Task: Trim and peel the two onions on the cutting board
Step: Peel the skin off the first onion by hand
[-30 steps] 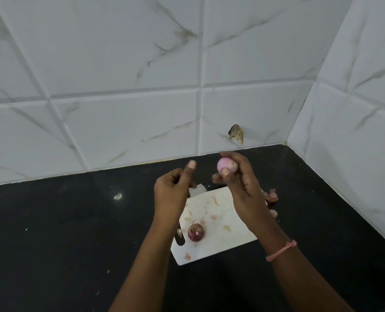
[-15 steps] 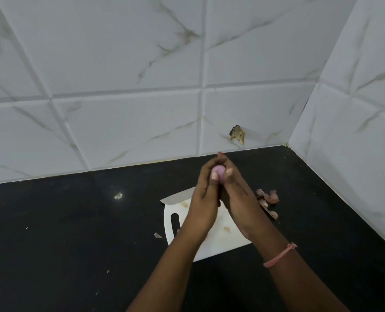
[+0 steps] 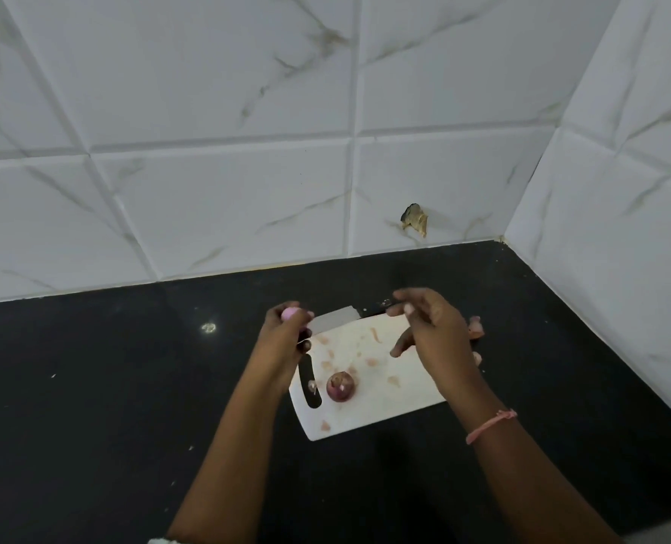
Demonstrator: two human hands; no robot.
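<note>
A white cutting board [image 3: 388, 406] lies on the black counter [image 3: 110, 406]. On it sits a dark red onion [image 3: 340, 386] with its skin on. My left hand [image 3: 284, 339] is raised over the board's far left corner and grips a small peeled pink onion [image 3: 289, 313] in its fingertips. A knife [image 3: 333, 320] lies along the board's far edge, its dark handle [image 3: 377, 307] pointing right. My right hand [image 3: 430, 331] hovers over the board's far right corner. Its thumb and forefinger meet at the end of the handle, and I cannot tell whether they hold it.
Small peel scraps [image 3: 373, 335] are scattered over the board, and a heap of pink skins [image 3: 476, 327] lies just right of it. White marbled tile walls [image 3: 620, 229] close the corner at the back and right. A chipped spot [image 3: 416, 221] marks the back wall.
The peeled onion passed from my right hand to my left after both hands met around it. My hands have drawn apart, uncovering the other onion and the knife.
</note>
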